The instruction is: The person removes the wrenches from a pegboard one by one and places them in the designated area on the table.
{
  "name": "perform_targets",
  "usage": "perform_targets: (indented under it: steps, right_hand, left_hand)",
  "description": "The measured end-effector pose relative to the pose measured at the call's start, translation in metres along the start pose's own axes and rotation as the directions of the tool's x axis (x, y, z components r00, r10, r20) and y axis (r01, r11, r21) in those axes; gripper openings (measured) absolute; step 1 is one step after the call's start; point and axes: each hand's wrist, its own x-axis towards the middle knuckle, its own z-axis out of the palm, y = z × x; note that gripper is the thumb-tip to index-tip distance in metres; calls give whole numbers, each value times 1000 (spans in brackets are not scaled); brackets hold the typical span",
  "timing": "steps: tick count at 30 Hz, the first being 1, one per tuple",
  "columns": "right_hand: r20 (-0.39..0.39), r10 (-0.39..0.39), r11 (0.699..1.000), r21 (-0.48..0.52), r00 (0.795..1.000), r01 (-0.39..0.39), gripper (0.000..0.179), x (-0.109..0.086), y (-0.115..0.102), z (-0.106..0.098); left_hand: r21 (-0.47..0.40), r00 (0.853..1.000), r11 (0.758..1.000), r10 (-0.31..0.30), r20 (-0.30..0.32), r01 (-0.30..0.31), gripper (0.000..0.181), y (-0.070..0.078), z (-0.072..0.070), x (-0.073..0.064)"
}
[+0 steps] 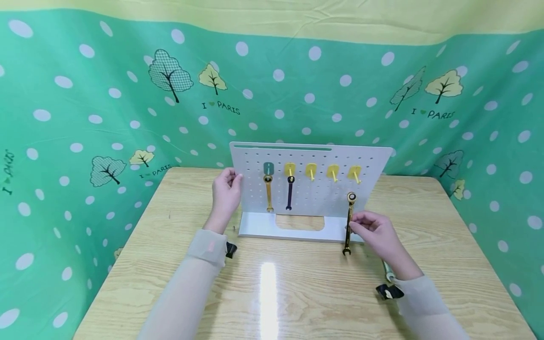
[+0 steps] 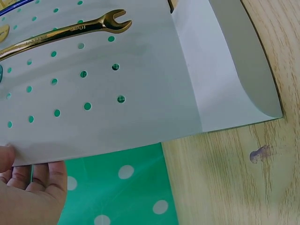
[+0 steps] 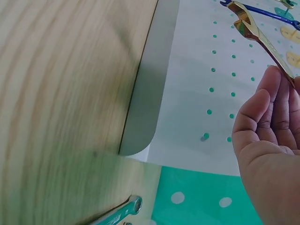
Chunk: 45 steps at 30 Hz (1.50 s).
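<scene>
White and perforated, the pegboard stands on its flat base toward the far edge of the wood-grain counter. The hands are well apart: the left hand grips the pegboard's left edge, while the right hand pinches a shiny gold combination wrench by its shank, ring end up and open end down. That wrench is in front of the board's lower right part, beneath the rightmost of four yellow hooks.

At the row's left end, a green hook carries a second gold wrench, marked 10mm. Beside it, a dark purple-blue wrench hangs from the first yellow hook. Toward the counter's right edge lies a green wrench, partly hidden by the right forearm in the head view. Behind the counter hangs a green polka-dot curtain.
</scene>
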Motion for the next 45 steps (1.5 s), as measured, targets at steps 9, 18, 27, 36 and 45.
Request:
perform_targets:
  steps: [9, 18, 27, 36, 45]
  right_hand:
    - [-6, 30, 999, -22, 1000, -31, 10, -5, 6, -11]
    - [-18, 52, 997, -53, 998, -52, 11, -12, 11, -20]
    - [-20, 43, 995, -88, 999, -45, 9, -18, 15, -29]
    - [-31, 57, 991, -117, 998, -61, 8, -25, 19, -35]
    - [-39, 76, 989, -126, 996, -80, 10, -29, 25, -40]
  left_hand:
    - [15, 1000, 1000, -1, -11, 1, 10, 1, 1, 2]
    - [24, 1000, 1000, 13, -18, -13, 9, 2, 2, 2]
    - [17, 1000, 1000, 4, -20, -3, 9, 2, 1, 1]
    - [12, 1000, 1000, 2, -14, -2, 9, 0, 1, 1]
    - [21, 1000, 1000, -2, -10, 2, 10, 0, 1, 1]
